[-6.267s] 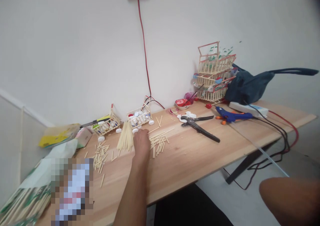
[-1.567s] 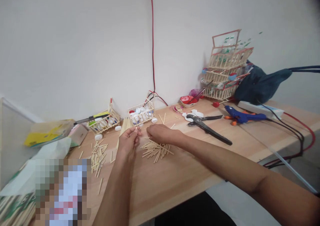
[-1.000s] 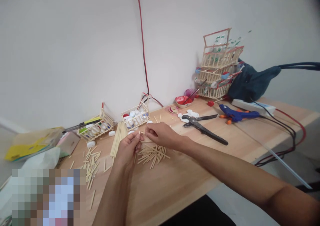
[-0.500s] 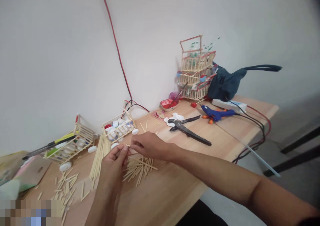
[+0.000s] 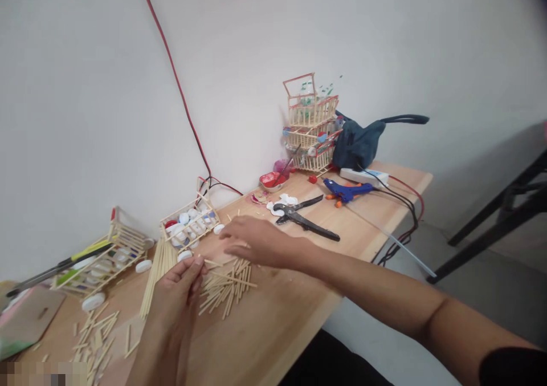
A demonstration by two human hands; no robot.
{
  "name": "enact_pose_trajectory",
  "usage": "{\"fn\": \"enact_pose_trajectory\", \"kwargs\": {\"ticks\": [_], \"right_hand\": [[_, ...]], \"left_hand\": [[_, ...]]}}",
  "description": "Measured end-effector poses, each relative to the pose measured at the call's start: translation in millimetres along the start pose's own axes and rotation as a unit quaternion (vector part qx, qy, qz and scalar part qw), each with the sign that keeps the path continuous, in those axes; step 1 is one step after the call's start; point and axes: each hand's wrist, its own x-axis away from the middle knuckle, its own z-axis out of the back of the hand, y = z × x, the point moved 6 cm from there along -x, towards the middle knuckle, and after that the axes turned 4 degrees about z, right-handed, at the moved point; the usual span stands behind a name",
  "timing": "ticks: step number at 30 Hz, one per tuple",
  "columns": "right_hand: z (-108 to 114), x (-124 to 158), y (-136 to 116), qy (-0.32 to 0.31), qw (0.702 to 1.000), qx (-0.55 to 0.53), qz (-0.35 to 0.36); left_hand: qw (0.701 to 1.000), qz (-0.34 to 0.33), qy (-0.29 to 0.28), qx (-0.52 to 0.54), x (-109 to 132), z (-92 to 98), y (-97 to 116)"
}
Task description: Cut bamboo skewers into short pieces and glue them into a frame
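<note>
The wooden table (image 5: 299,295) is stretching across the lower middle of the frame, and my right hand (image 5: 252,241) is hovering flat, fingers spread loosely and gripping nothing, over the pile of short sticks (image 5: 226,286) at lower centre. Just left, my left hand (image 5: 175,292) is pinching one thin stick (image 5: 212,263) at its fingertips.

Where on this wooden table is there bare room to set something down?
Bare wood lies along the wooden table's near edge, between the pile of short cut sticks and the black shears, and at the far corner past the white power strip. The wall side is crowded.
</note>
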Motion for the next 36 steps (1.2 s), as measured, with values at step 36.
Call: {"fn": "enact_pose_trajectory", "kwargs": {"ticks": [36], "right_hand": [[182.8,181.8,152.6,0.127,0.902,0.242,-0.335]], "left_hand": [[0.991,0.032,-0.067,-0.11,5.3,-19.6,-7.8]]}}
